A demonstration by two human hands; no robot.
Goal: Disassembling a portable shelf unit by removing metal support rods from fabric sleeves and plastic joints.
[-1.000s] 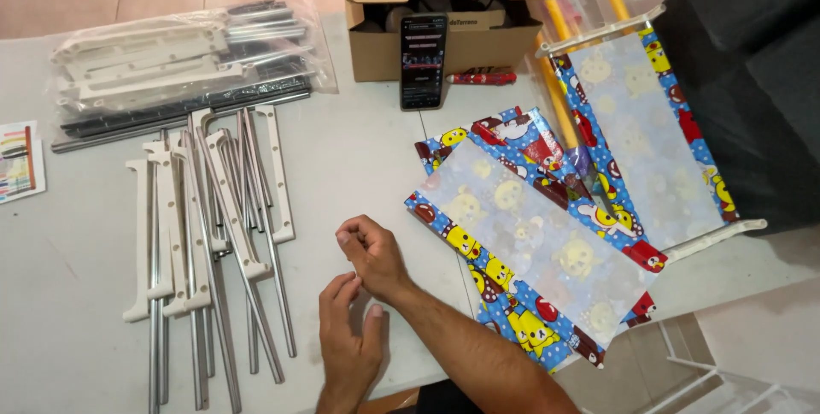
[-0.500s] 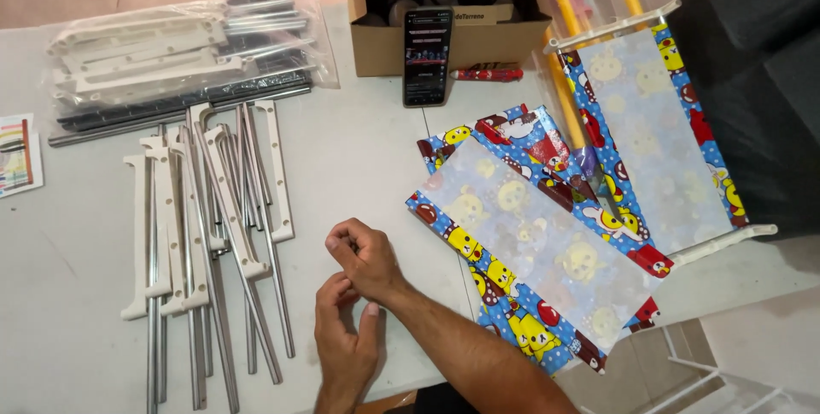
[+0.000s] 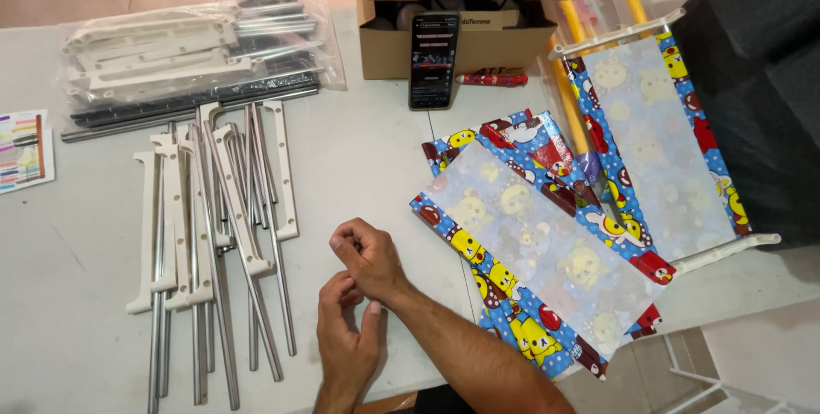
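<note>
My right hand (image 3: 369,258) rests on the grey table (image 3: 77,260) near its front edge, fingers curled into a loose fist with nothing visible in it. My left hand (image 3: 346,341) lies just below it and touches it, thumb out, its fingertips hidden under the right hand. Just left of both hands is a spread of white plastic brackets and metal rods (image 3: 213,234). To the right lie cartoon-printed fabric panels (image 3: 530,252).
A clear bag of more white parts and rods (image 3: 188,46) lies at the back left. A cardboard box (image 3: 465,4) has a phone (image 3: 432,59) leaning on it and a red marker (image 3: 494,79) beside it. A fabric-covered frame with yellow tubes (image 3: 649,132) stands right. A colour leaflet (image 3: 24,151) lies far left.
The hands stay together in the same place; the left hand's fingers have curled in slightly under the right hand. Nothing else on the table has moved.
</note>
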